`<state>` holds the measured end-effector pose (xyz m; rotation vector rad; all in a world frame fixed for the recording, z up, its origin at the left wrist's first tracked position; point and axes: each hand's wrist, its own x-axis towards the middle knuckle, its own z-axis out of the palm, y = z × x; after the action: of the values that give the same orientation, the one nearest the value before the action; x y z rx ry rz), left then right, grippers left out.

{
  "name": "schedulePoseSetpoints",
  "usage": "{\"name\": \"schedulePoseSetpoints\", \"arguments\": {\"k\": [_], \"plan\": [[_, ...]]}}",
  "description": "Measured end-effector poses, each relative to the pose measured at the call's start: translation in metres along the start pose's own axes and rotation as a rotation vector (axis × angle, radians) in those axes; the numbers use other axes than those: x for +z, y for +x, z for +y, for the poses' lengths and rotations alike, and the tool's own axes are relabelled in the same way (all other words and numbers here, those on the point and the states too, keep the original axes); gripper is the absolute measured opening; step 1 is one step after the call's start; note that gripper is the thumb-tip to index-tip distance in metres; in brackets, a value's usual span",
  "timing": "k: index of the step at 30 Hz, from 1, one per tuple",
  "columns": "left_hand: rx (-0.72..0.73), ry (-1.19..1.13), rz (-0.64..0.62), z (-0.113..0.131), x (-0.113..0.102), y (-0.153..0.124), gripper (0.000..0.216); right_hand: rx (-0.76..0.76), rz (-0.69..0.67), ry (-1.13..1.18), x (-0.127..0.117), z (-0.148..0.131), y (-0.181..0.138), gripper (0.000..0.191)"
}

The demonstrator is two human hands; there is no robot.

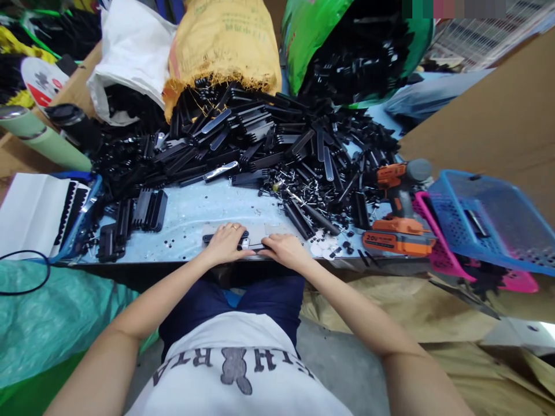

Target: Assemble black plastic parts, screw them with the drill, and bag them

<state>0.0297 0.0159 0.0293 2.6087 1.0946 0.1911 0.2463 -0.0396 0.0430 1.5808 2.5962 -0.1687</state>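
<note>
My left hand (226, 242) lies over a long black plastic part (208, 237) with rounded ends at the table's front edge. Its fingers curl down over the part, and the thumb points right. Close by on the right, my right hand (287, 251) has its fingers bent together at the end of a thin dark strip (255, 247), which spans the gap between the hands. Beneath both hands is a pale flat plate (256, 232). The palms hide much of what they grip.
Black plastic parts (260, 124) are heaped behind, with loose screws (303, 188) in front. To the right stand an orange cordless drill (396, 231) and a blue basket (511, 225). A yellow sack (225, 40), white sack (130, 46) and green bag (310, 34) line the back.
</note>
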Motion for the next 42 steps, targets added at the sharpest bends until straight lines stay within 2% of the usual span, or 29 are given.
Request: {"name": "schedulePoseSetpoints", "arguments": {"k": [3, 6, 10, 13, 15, 17, 19, 21, 24, 26, 28, 30, 33, 35, 37, 39, 42], "plan": [[0.010, 0.004, 0.050, -0.003, 0.006, -0.004, 0.071, 0.025, 0.089, -0.058, -0.002, -0.007, -0.003, 0.041], [0.039, -0.028, 0.100, -0.006, 0.009, -0.009, 0.061, 0.015, 0.165, -0.108, -0.010, -0.014, -0.004, 0.039], [0.093, -0.096, 0.174, -0.011, 0.010, -0.012, 0.050, -0.007, 0.174, -0.124, -0.026, -0.020, -0.001, 0.035], [0.035, -0.117, 0.218, -0.010, 0.011, -0.013, 0.047, 0.007, 0.183, -0.108, -0.033, -0.021, 0.003, 0.034], [-0.007, -0.133, 0.205, -0.008, 0.011, -0.014, 0.047, 0.008, 0.196, -0.090, -0.032, -0.016, 0.006, 0.034], [-0.006, -0.150, 0.134, -0.008, 0.011, -0.010, 0.050, -0.020, 0.200, -0.068, -0.025, -0.007, 0.008, 0.037], [0.018, -0.156, 0.063, -0.012, 0.008, 0.005, 0.054, -0.041, 0.216, -0.036, -0.013, 0.006, 0.010, 0.040], [-0.021, -0.148, 0.067, -0.024, 0.001, 0.034, 0.049, -0.043, 0.251, 0.010, 0.001, 0.018, 0.010, 0.041], [-0.294, -0.041, 0.185, -0.051, -0.015, 0.092, 0.035, -0.031, 0.310, 0.056, 0.018, 0.028, 0.006, 0.042], [-0.407, 0.060, 0.176, -0.069, -0.024, 0.126, 0.039, -0.051, 0.321, 0.069, 0.024, 0.029, 0.004, 0.042], [-0.409, 0.101, 0.153, -0.081, -0.029, 0.146, 0.041, -0.038, 0.328, 0.077, 0.024, 0.029, 0.006, 0.039], [-0.356, 0.100, 0.137, -0.086, -0.028, 0.153, 0.037, 0.045, 0.354, 0.067, 0.018, 0.033, 0.017, 0.036], [-0.297, 0.112, 0.115, -0.085, -0.023, 0.149, 0.029, 0.277, 0.370, -0.009, 0.003, 0.044, 0.050, 0.031], [-0.294, 0.122, 0.117, -0.084, -0.022, 0.142, 0.029, 0.454, 0.304, -0.063, -0.006, 0.051, 0.073, 0.030], [-0.312, 0.123, 0.130, -0.083, -0.025, 0.132, 0.030, 0.566, 0.226, -0.085, -0.013, 0.055, 0.091, 0.032], [-0.330, 0.118, 0.144, -0.084, -0.030, 0.114, 0.029, 0.574, 0.189, -0.078, -0.015, 0.056, 0.097, 0.033], [-0.301, 0.028, 0.209, -0.085, -0.034, 0.067, 0.020, 0.493, 0.200, -0.051, -0.011, 0.053, 0.085, 0.028]]}}
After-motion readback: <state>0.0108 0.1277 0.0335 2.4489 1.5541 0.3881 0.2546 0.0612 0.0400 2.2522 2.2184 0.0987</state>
